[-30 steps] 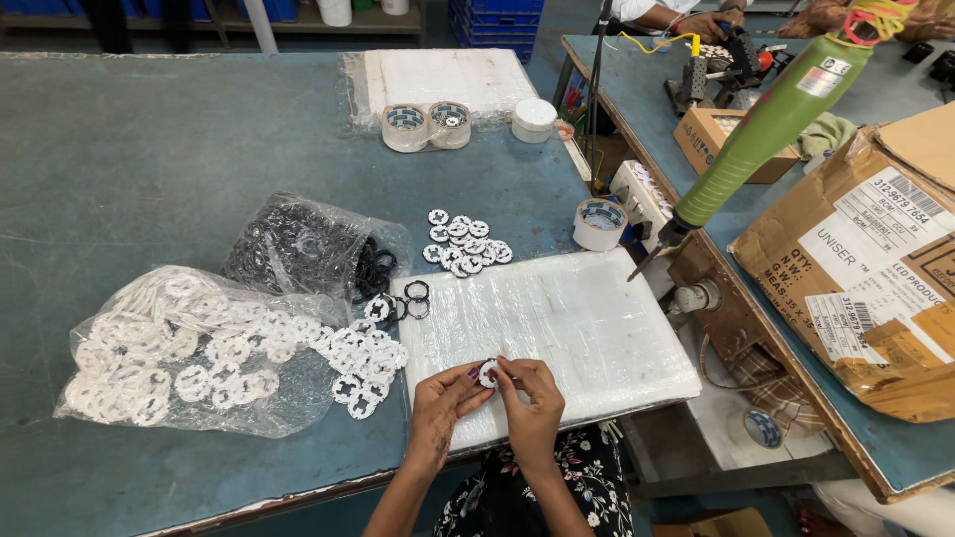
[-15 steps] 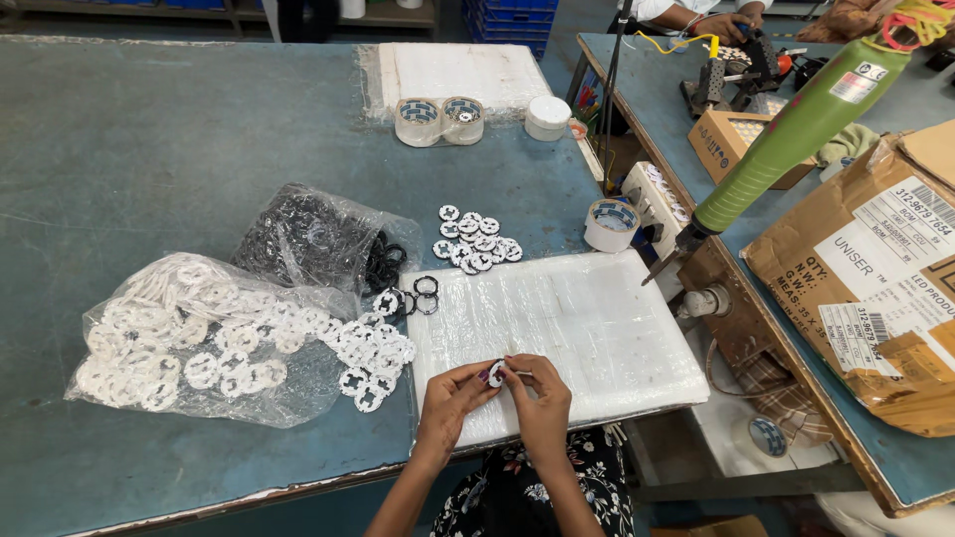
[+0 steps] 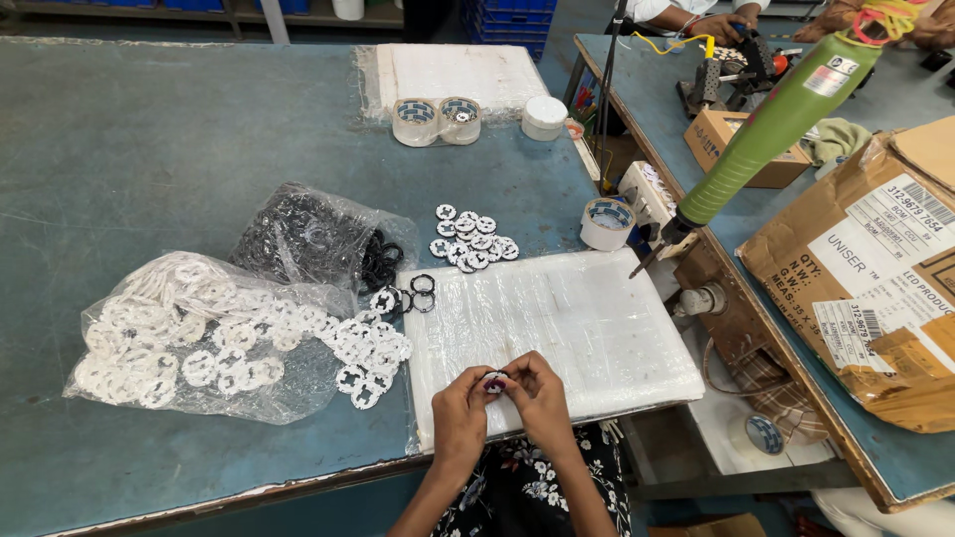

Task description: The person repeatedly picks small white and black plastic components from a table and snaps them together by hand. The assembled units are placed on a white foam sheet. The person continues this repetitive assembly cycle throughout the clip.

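Small round part (image 3: 493, 381) mostly hidden between fingertips — detail unreadable. Left hand (image 3: 462, 412) and right hand (image 3: 538, 400) both pinch it closed, over the near edge of the film-wrapped white pad (image 3: 577, 318). Clear bag (image 3: 189, 338) of white cross-cut discs lies left — a crinkled bag of black rings (image 3: 308, 239) behind it.

Even, bright overhead light falls on my tabletop (image 3: 149, 149); shadows are soft, the white foam pad (image 3: 567, 318) glares slightly, and the edges bend outward.
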The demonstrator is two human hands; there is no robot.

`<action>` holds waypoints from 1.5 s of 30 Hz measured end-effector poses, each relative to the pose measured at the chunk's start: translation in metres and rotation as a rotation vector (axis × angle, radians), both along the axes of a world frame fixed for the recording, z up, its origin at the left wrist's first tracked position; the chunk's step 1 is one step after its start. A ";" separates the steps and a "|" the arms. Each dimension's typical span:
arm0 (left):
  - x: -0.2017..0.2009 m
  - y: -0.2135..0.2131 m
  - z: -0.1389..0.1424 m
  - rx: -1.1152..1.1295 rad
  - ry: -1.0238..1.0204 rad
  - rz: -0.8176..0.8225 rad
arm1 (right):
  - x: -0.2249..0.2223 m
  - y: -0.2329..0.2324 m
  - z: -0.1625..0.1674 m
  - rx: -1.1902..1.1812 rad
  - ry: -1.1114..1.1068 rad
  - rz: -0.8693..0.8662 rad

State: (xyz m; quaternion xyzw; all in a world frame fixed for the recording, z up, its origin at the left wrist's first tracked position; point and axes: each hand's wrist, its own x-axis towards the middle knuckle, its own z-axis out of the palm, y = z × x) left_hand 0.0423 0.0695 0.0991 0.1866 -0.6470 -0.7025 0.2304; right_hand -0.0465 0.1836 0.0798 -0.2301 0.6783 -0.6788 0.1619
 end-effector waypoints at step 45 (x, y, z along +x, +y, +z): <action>-0.017 -0.016 -0.032 0.206 0.115 -0.067 | -0.014 0.009 0.013 -0.097 -0.162 0.198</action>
